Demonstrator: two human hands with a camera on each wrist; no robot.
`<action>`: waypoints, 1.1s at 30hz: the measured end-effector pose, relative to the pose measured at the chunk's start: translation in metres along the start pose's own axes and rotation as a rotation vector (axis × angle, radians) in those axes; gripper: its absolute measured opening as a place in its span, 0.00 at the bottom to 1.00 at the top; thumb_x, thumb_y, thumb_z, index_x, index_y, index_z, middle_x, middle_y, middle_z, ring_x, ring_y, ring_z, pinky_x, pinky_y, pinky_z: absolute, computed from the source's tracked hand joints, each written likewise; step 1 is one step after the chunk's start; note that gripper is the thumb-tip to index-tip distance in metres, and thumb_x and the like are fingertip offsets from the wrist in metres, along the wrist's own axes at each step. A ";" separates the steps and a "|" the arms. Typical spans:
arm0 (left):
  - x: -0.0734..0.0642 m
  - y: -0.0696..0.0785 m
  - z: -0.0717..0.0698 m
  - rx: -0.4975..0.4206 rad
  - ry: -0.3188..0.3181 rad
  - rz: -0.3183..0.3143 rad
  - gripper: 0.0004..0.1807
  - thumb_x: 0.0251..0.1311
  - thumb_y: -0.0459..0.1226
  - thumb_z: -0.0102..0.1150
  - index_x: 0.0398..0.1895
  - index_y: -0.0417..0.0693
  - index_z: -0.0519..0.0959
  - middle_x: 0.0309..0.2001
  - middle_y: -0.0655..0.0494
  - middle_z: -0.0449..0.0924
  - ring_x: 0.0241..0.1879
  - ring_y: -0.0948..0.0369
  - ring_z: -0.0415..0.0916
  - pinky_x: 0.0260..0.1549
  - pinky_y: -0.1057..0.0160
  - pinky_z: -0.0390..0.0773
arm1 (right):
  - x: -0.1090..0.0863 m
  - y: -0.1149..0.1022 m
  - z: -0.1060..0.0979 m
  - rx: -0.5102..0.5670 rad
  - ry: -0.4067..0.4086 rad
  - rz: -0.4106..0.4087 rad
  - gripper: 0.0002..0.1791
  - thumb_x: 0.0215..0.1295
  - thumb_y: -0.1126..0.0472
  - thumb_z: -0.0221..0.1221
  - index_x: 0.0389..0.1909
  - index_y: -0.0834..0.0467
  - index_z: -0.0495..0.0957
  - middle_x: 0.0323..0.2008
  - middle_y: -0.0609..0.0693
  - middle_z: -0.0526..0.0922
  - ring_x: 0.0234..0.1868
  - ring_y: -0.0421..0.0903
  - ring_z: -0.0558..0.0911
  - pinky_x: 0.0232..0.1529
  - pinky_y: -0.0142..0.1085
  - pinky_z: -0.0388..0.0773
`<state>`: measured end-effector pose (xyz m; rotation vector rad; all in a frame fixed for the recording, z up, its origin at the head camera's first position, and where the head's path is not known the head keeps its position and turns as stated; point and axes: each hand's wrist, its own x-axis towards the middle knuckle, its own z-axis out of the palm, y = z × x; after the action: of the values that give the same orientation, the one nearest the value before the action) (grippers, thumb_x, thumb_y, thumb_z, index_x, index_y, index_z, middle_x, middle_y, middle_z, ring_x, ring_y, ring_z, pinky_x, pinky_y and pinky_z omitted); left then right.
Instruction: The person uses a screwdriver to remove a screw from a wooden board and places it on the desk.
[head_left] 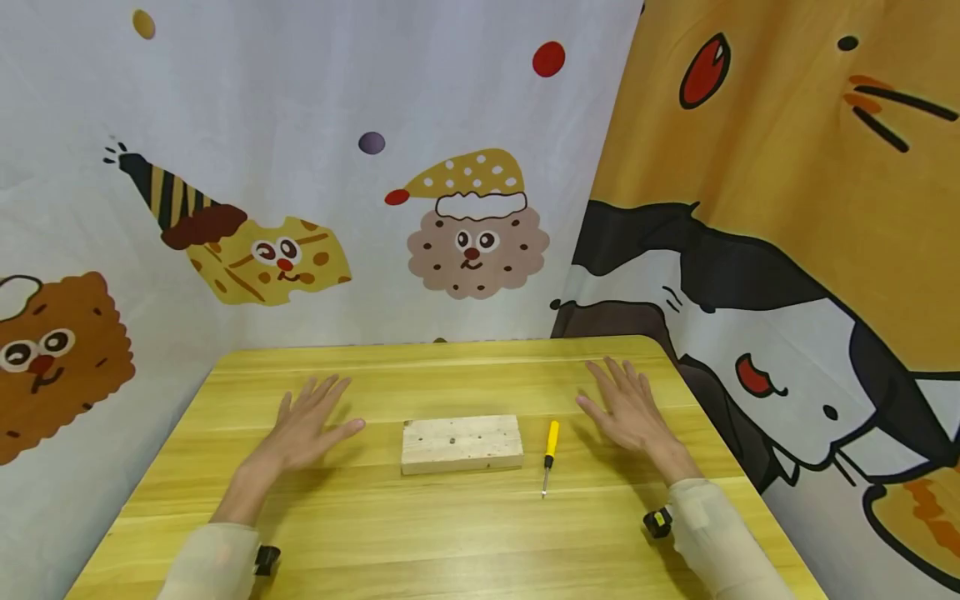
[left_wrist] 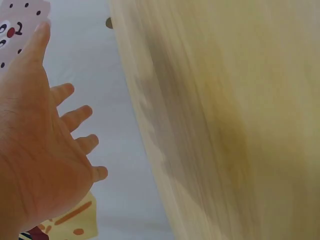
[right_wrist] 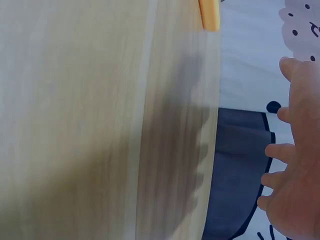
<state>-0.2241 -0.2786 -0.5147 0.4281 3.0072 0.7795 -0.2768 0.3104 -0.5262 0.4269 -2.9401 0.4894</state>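
Note:
A pale wooden block point(head_left: 461, 444) with several small holes in its top lies mid-table. Just right of it is a screwdriver point(head_left: 551, 450) with a yellow and black handle, its metal tip toward the person. My left hand point(head_left: 303, 429) is held over the table left of the block, fingers spread and nothing in it. To the right of the screwdriver, my right hand point(head_left: 622, 408) has its fingers spread too, holding nothing. In the right wrist view, the screwdriver's yellow handle point(right_wrist: 209, 15) shows at the top edge. Both wrist views show the hands' shadows on the wood.
The yellow wood-grain table point(head_left: 420, 533) has rounded far corners. Behind it hangs a white curtain point(head_left: 300, 75) printed with cartoon food, and an orange cartoon curtain point(head_left: 787, 167) at the right. A small black wrist camera point(head_left: 657, 522) sits at the right sleeve, another point(head_left: 266, 560) at the left.

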 end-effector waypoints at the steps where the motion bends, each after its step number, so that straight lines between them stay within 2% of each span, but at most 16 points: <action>1: 0.000 0.002 0.001 -0.002 -0.001 0.008 0.51 0.81 0.64 0.58 0.94 0.50 0.53 0.92 0.30 0.48 0.90 0.23 0.37 0.81 0.11 0.33 | 0.000 -0.002 0.000 0.011 0.000 -0.002 0.45 0.87 0.31 0.51 0.93 0.49 0.57 0.91 0.69 0.53 0.91 0.79 0.46 0.87 0.81 0.40; 11: 0.002 0.020 0.016 -0.049 -0.006 0.086 0.50 0.81 0.61 0.61 0.93 0.47 0.55 0.90 0.31 0.56 0.89 0.24 0.46 0.81 0.12 0.40 | -0.003 -0.018 0.002 0.077 0.003 -0.035 0.45 0.86 0.33 0.55 0.92 0.50 0.57 0.91 0.68 0.55 0.91 0.78 0.48 0.88 0.80 0.41; 18: 0.003 0.037 0.026 -0.087 -0.058 0.125 0.52 0.80 0.62 0.63 0.93 0.46 0.54 0.90 0.34 0.57 0.89 0.26 0.50 0.82 0.13 0.43 | -0.004 -0.029 0.006 0.110 0.033 -0.062 0.43 0.86 0.38 0.59 0.90 0.55 0.61 0.88 0.71 0.60 0.87 0.78 0.58 0.85 0.80 0.54; 25: 0.003 0.048 0.032 -0.142 -0.095 0.130 0.53 0.79 0.62 0.63 0.94 0.48 0.54 0.91 0.36 0.57 0.89 0.32 0.54 0.84 0.15 0.47 | -0.005 -0.039 0.005 0.158 -0.015 -0.038 0.43 0.87 0.36 0.58 0.90 0.56 0.61 0.88 0.71 0.60 0.85 0.78 0.65 0.82 0.81 0.61; 33: 0.003 0.055 0.039 -0.176 -0.129 0.114 0.53 0.78 0.64 0.64 0.94 0.50 0.55 0.91 0.36 0.57 0.89 0.33 0.57 0.84 0.18 0.53 | -0.008 -0.049 0.009 0.216 -0.040 -0.020 0.41 0.86 0.38 0.59 0.87 0.59 0.66 0.84 0.71 0.68 0.81 0.78 0.71 0.79 0.77 0.70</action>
<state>-0.2099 -0.2126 -0.5224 0.6222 2.7867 0.9743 -0.2558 0.2648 -0.5214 0.4946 -2.9284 0.8092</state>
